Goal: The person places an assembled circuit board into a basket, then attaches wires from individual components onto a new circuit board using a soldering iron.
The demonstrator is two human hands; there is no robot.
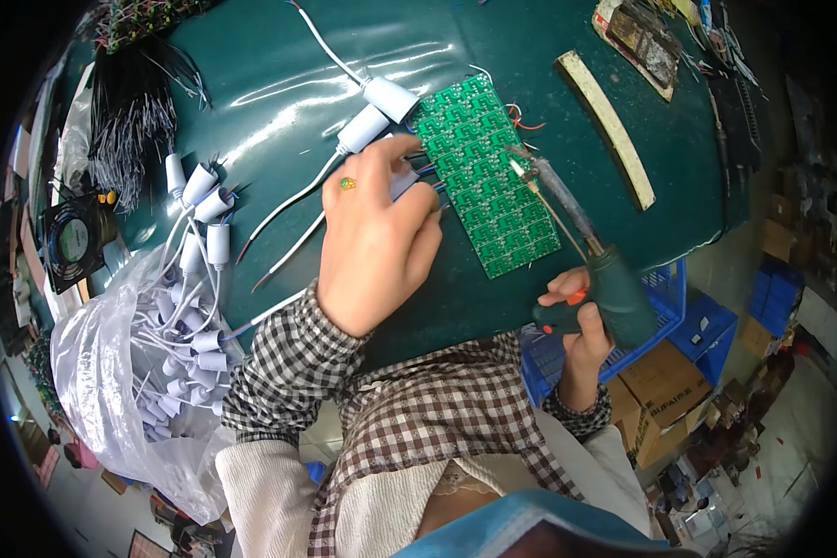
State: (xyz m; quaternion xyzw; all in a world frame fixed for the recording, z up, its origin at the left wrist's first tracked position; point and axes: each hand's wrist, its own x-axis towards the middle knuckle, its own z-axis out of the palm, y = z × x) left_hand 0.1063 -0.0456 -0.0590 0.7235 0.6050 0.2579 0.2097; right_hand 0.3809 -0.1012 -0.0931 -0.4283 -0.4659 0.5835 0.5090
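A green circuit board panel (479,167) lies on the dark green mat. At its left edge my left hand (377,232) is closed around a white plastic cylinder (403,182), partly hidden by the fingers, with blue wires reaching the board. Two more white cylinders (391,99) with white cables rest at the panel's upper left. My right hand (581,339) grips a dark green soldering gun (620,296) with orange-red parts. Its metal tip and a thin tube point at the board's right side, close to the surface. I cannot tell whether the tip touches.
A clear plastic bag (84,372) of cabled white cylinders hangs at the left table edge. Behind it are a small black fan (73,232) and a bundle of dark wires (130,130). A pale curved strip (609,130) lies right. A blue crate (660,302) stands beside the table.
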